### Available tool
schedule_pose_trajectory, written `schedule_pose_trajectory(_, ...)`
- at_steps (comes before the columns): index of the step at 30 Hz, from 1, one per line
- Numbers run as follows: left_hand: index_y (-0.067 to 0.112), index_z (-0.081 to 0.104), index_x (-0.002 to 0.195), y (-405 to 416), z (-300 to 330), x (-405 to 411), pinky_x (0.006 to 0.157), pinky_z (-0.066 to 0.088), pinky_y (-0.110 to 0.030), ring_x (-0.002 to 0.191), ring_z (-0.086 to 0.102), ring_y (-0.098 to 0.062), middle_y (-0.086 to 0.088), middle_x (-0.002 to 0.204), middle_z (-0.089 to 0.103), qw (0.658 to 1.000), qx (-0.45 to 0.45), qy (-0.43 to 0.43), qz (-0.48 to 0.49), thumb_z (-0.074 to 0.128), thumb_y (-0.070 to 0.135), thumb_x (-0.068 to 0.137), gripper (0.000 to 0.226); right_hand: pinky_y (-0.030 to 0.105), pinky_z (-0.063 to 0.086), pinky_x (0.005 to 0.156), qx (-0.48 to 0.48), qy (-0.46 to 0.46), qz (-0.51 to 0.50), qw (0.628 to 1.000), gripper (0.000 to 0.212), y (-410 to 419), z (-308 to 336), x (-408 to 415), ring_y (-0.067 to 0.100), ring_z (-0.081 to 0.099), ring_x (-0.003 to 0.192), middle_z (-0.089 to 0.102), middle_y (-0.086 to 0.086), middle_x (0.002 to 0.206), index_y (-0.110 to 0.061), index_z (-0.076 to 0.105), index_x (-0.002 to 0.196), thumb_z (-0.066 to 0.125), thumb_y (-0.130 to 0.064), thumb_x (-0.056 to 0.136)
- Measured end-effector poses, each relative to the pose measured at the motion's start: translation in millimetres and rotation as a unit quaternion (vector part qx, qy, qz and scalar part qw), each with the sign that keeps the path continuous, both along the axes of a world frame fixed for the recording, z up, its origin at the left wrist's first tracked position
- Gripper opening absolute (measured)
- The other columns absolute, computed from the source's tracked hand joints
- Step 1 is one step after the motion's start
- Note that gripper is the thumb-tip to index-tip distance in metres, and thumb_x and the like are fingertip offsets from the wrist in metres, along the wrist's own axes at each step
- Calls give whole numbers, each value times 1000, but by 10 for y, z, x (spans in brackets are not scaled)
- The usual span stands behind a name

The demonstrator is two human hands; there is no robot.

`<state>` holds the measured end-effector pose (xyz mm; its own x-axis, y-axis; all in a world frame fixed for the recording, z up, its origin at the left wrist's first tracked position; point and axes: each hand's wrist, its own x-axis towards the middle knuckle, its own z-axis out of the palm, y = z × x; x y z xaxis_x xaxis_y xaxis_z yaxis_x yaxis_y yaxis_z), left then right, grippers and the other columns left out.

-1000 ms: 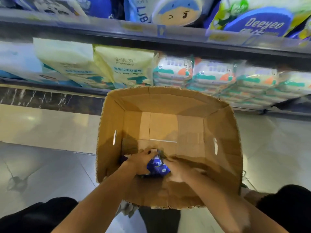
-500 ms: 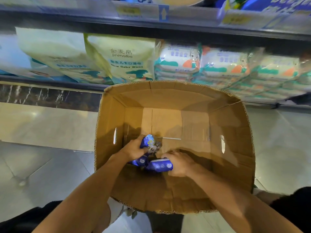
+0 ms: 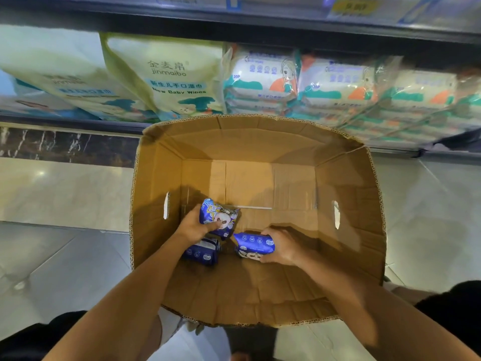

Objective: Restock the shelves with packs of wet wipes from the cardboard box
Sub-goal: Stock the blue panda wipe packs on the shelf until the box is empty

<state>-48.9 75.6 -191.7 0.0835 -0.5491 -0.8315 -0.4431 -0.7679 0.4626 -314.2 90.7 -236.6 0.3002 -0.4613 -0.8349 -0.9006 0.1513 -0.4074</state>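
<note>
Reaching down into an open cardboard box (image 3: 348,230), both bare hands are inside it, each grasping a blue pack of wet wipes. Left hand (image 3: 194,226): fingers curled round an upright blue pack (image 3: 221,217) showing a printed cartoon face, thumb pressed across its front. Right hand (image 3: 282,247): wrapped round a second blue pack (image 3: 253,246), held lying sideways, with its printed end facing the left hand. A third blue pack (image 3: 204,252) lies on the box floor, just below the left hand and partly hidden by the wrist. All three packs sit in the near-left part of the box. The box stands on a pale tiled floor (image 3: 65,194), directly in front of a store shelf (image 3: 260,29). On that shelf, yellow-green bags of baby wipes (image 3: 169,76) lean at the left, and stacked white wipe packs with teal and orange print (image 3: 263,82) fill the right. Price labels along the shelf edge are blurred and unreadable.
</note>
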Motion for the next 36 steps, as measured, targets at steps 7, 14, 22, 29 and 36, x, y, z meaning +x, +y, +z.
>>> schedule_pose_trajectory(7,5,49,134,-57,64,17,90,50,-27,98,62,-17,-8,117,67,999,-27,-16,36,84,7,77,67,29,58,83,28,-71,-161,984,63,-175,118,-104,10,67,96,70,-5,110,-24,63,117,92,-33,62)
schedule_pose_trajectory(14,12,50,104,-203,529,39,66,53,-21,83,66,-14,-9,101,69,979,-135,-19,151,89,3,67,54,38,58,91,19,-153,-276,949,50,-479,649,-228,19,73,98,78,0,100,-15,73,109,92,-22,63)
schedule_pose_trajectory(22,27,65,105,-358,1682,-92,82,58,-33,103,68,-15,0,111,71,953,-232,89,172,86,34,71,41,41,57,93,-84,-253,-328,906,40,-825,2004,-428,24,72,103,78,4,104,-14,74,108,89,-18,71)
schedule_pose_trajectory(29,38,58,108,-407,2963,-261,90,51,-19,102,59,-1,19,106,59,939,-316,119,69,74,38,85,27,29,58,83,-200,-289,-339,873,38,-852,3326,-671,17,73,97,78,-1,100,-10,72,107,87,-23,75)
schedule_pose_trajectory(36,42,65,110,-562,4351,-417,94,46,-13,93,59,20,29,101,67,885,-458,82,-36,80,51,71,42,29,49,95,-305,-359,-335,816,58,-756,4577,-972,14,67,108,74,4,112,-12,62,104,91,-42,65)
